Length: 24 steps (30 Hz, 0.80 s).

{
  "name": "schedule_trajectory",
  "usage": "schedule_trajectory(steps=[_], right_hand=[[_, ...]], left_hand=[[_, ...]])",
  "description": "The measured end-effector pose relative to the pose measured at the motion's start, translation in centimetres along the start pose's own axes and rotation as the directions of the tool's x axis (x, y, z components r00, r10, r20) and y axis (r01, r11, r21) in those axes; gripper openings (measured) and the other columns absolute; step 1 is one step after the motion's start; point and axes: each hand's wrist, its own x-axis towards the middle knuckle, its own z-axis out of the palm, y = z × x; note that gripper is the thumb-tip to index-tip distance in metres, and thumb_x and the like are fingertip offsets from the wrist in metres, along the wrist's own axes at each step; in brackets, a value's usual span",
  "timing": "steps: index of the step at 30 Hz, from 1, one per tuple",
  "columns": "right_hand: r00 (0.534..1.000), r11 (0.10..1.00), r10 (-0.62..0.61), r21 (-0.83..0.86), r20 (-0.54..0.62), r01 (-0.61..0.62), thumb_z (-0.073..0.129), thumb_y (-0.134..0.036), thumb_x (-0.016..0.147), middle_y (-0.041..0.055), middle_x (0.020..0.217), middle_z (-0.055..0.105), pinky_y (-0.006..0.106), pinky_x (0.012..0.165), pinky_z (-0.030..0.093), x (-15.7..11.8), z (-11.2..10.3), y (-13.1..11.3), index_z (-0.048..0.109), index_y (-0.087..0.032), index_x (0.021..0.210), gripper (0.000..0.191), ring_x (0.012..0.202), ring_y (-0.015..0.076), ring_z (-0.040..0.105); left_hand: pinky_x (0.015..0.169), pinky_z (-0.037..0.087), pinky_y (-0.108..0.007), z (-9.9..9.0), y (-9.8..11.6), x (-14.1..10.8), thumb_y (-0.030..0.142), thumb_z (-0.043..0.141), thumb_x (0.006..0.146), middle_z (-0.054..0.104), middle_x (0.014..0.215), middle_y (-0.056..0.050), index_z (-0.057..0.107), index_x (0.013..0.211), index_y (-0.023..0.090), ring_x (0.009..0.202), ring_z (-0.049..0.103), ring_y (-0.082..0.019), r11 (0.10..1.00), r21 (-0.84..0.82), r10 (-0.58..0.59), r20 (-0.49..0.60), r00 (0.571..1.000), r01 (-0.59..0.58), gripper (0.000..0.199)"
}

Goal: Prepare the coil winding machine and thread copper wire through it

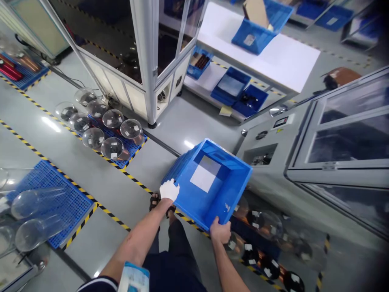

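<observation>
A blue plastic crate point(185, 202) is held in front of my body, tilted so that its inside faces me. On its inner floor lies a white sheet point(205, 173), and a small pale mark shows near the lower right corner. My left hand point(169, 190), in a white glove, is closed on the crate's left edge. Bare, my right hand point(220, 231) grips the lower right rim, its thumb over the edge and the other fingers mostly hidden behind it.
Clear-wrapped rolls point(112, 148) stand on a blue pallet point(133, 152) at left; more lie on another pallet point(51, 202). Wrapped rolls point(269, 265) line the lower right. A glazed machine point(146, 81), a grey machine point(273, 158) and a white table point(291, 61) with crates surround the floor.
</observation>
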Motion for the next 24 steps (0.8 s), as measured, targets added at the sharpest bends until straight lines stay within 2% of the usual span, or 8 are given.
schedule_trajectory(steps=[2, 4, 7, 9, 15, 19, 24], right_hand=[[1.0, 1.0, 0.008, -0.004, -0.01, -0.008, 0.052, -0.06, 0.104, 0.0246, 0.123, 0.079, 0.045, 0.085, 0.059, -0.3, 0.1, 0.2, 0.066, -0.02, 0.14, 0.055, 0.112, 0.0418, 0.078], [1.0, 1.0, 0.015, 0.0, -0.01, -0.015, 0.052, -0.06, 0.104, 0.0256, 0.124, 0.078, 0.047, 0.084, 0.059, -0.7, 0.2, 0.4, 0.066, -0.019, 0.141, 0.057, 0.112, 0.0432, 0.077], [1.0, 1.0, 0.018, 0.007, -0.004, -0.018, 0.05, -0.061, 0.104, 0.0258, 0.124, 0.078, 0.048, 0.085, 0.059, -1.2, 0.5, 1.0, 0.065, -0.019, 0.142, 0.059, 0.112, 0.0442, 0.077], [1.0, 1.0, 0.021, 0.003, 0.002, -0.021, 0.048, -0.062, 0.105, 0.0248, 0.125, 0.078, 0.048, 0.087, 0.06, -1.7, 0.7, 1.6, 0.064, -0.019, 0.143, 0.06, 0.113, 0.0442, 0.077], [0.999, 0.999, 0.052, -0.002, 0.016, -0.052, 0.042, -0.066, 0.105, 0.0242, 0.124, 0.078, 0.049, 0.09, 0.061, -3.8, 1.8, 3.8, 0.062, -0.019, 0.145, 0.065, 0.114, 0.0446, 0.077], [0.998, 0.998, 0.057, -0.014, 0.003, -0.056, 0.039, -0.069, 0.106, 0.0228, 0.121, 0.079, 0.048, 0.088, 0.062, -4.6, 2.4, 4.9, 0.063, -0.019, 0.144, 0.067, 0.11, 0.0425, 0.078], [0.999, 0.999, 0.04, -0.005, -0.007, -0.04, 0.042, -0.066, 0.106, 0.0219, 0.12, 0.08, 0.047, 0.089, 0.062, -3.9, 2.7, 5.3, 0.062, -0.02, 0.147, 0.065, 0.108, 0.0413, 0.079]], left_hand=[[0.111, 0.057, -0.041, -0.2, 0.2, -0.2, 0.053, 0.065, 0.106, 0.073, 0.137, -0.013, 0.075, 0.126, 0.023, 0.122, 0.069, -0.022, 0.999, 0.047, 0.003, 0.019, 1.0, -0.004, 0.037], [0.11, 0.055, -0.038, -0.4, 1.6, 0.5, 0.054, 0.063, 0.106, 0.074, 0.133, -0.016, 0.075, 0.129, 0.022, 0.123, 0.07, -0.025, 0.997, 0.073, 0.021, 0.022, 1.0, -0.023, 0.042], [0.098, 0.054, -0.033, -0.7, 3.7, 1.6, 0.053, 0.057, 0.106, 0.077, 0.127, -0.014, 0.075, 0.13, 0.023, 0.114, 0.074, -0.026, 0.993, 0.097, 0.069, 0.019, 0.997, -0.07, 0.043], [0.091, 0.054, -0.032, -1.0, 4.2, 1.6, 0.052, 0.052, 0.107, 0.077, 0.126, -0.012, 0.073, 0.133, 0.023, 0.106, 0.076, -0.025, 0.99, 0.111, 0.09, 0.012, 0.996, -0.091, 0.044], [0.085, 0.054, -0.035, -1.4, 1.6, -0.7, 0.05, 0.051, 0.108, 0.077, 0.122, -0.008, 0.073, 0.131, 0.028, 0.106, 0.076, -0.026, 0.983, 0.153, 0.105, 0.01, 0.994, -0.105, 0.038], [0.085, 0.053, -0.034, -0.9, -0.2, -1.8, 0.048, 0.052, 0.108, 0.077, 0.124, -0.008, 0.073, 0.13, 0.028, 0.104, 0.076, -0.026, 0.981, 0.156, 0.113, 0.001, 0.994, -0.112, 0.037], [0.087, 0.053, -0.034, -0.3, -0.5, -2.2, 0.046, 0.052, 0.109, 0.076, 0.129, -0.01, 0.074, 0.131, 0.026, 0.106, 0.075, -0.027, 0.98, 0.162, 0.113, 0.009, 0.994, -0.113, 0.037]])
